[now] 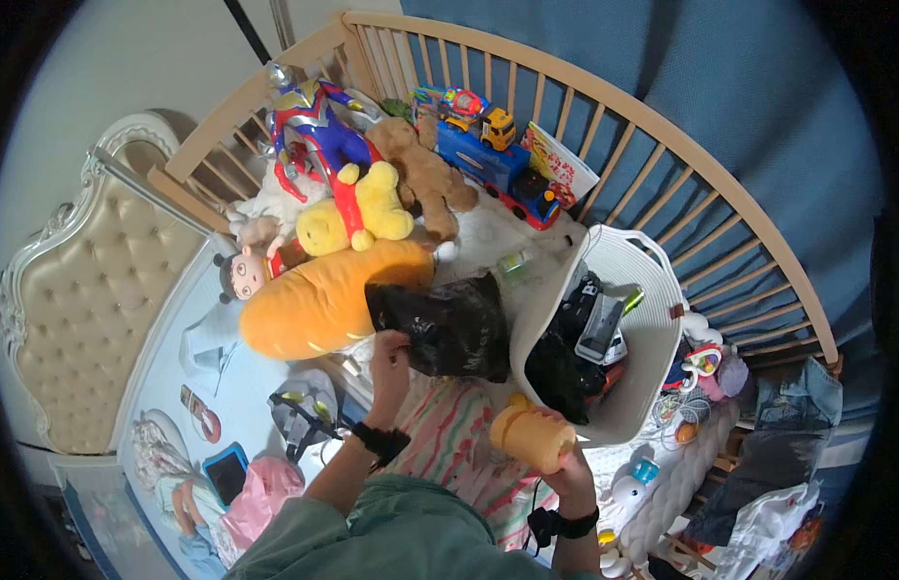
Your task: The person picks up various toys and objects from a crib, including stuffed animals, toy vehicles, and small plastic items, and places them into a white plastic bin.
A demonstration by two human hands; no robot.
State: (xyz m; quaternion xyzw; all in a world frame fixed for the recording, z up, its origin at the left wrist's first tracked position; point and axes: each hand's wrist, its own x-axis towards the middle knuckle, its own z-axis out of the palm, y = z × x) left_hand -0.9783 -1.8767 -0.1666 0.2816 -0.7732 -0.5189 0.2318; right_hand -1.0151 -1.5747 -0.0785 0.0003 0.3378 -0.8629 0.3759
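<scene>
My left hand (389, 372) is closed on the near left edge of a black plastic bag (454, 329), its fingertips pinching the film. The bag spreads out beside an orange bread-shaped cushion (314, 300). In my right hand (570, 476) is a peach-orange cylindrical container (531, 437), tilted, with a small yellow-orange part at its far end; its exact kind I cannot make out. It hovers over a striped blanket (440, 425), close to a white basket (652, 290). Inside that basket lie a grey device (599, 327) and several dark items.
A wooden crib rail (604, 159) curves round the far side. Along it sit a toy truck (483, 121), a blue toy train (488, 164), a yellow plush (357, 217), a brown plush (411, 159) and an action figure (319, 121). A tablet (227, 476) lies on the bed at left.
</scene>
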